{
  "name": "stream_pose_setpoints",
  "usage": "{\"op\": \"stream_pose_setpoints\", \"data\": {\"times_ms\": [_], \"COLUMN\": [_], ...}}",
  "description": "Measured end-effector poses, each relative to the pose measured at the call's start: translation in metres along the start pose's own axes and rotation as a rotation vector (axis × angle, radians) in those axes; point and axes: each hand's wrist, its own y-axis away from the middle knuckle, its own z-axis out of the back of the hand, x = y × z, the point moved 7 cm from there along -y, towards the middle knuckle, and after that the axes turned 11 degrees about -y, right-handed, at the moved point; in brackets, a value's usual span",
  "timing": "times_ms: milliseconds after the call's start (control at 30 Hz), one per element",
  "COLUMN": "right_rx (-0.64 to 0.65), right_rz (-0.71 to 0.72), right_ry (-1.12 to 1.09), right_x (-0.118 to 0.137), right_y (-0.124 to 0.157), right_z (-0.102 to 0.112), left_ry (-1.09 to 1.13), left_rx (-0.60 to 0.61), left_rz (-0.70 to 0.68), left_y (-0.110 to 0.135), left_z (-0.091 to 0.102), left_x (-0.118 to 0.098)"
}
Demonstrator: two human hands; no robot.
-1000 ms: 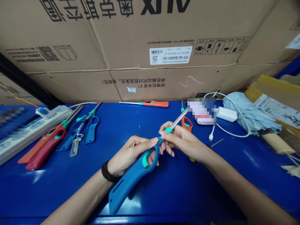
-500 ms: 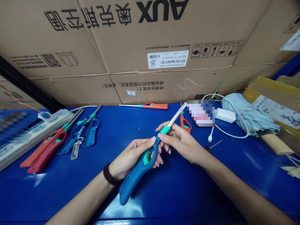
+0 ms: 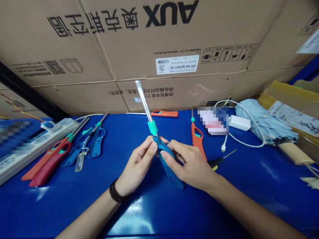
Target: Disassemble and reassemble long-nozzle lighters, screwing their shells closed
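Swung upright now, the blue utility lighter (image 3: pixel 171 171) sits between both hands, its steel nozzle (image 3: pixel 143 99) pointing up and away, teal collar (image 3: pixel 152 128) just above the grip! The left hand's (image 3: pixel 138 166) fingers are curled closed on the upper body, while the right hand's (image 3: pixel 189 164) fingers wrap across the lower body, both gripping firmly. Just beside the right hand lies an orange lighter (image 3: pixel 198 147) on the blue workbench (image 3: pixel 159 212), a black-and-yellow screwdriver (image 3: pixel 216 162) nearby.

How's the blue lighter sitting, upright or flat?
Upright, slightly tilted: the blue lighter is held between the left hand and right hand, its steel nozzle pointing up.
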Motion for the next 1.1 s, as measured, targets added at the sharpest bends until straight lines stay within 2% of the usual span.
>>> {"op": "stream_pose_setpoints", "data": {"times_ms": [200, 333, 500, 667, 767, 833, 933, 1000, 1100], "right_rx": [-0.071, -0.079, -0.031, 0.023, 0.036, 0.058, 0.16, 0.277, 0.595], "right_rz": [0.18, 0.206, 0.105, -0.124, -0.288, -0.398, -0.595, -0.72, -0.805], "right_ry": [0.082, 0.082, -0.032, -0.129, -0.374, -0.609, -1.015, -1.26, -1.512], "right_x": [0.016, 0.02, 0.011, -0.006, -0.019, -0.025, -0.029, -0.028, -0.018], "right_y": [0.003, 0.005, 0.005, 0.005, 0.007, 0.009, 0.012, 0.016, 0.024], "right_z": [0.008, 0.008, 0.003, -0.006, -0.016, -0.025, -0.041, -0.051, -0.064], "left_ry": [-0.149, -0.171, -0.134, -0.122, -0.132, -0.137, -0.102, -0.07, -0.021], "left_rx": [0.026, 0.021, 0.002, -0.104, -0.138, -0.154, -0.177, -0.162, -0.107], "left_rz": [-0.098, -0.137, -0.133, -0.122, -0.098, -0.086, -0.068, -0.051, -0.02], "left_y": [0.005, 0.008, 0.008, 0.006, 0.004, 0.003, 0.001, 0.0, 0.0], "left_z": [0.004, 0.006, 0.009, 0.014, 0.014, 0.014, 0.015, 0.014, 0.009], "left_x": [-0.005, -0.011, -0.014, -0.011, -0.008, -0.008, -0.008, -0.01, -0.012]}}
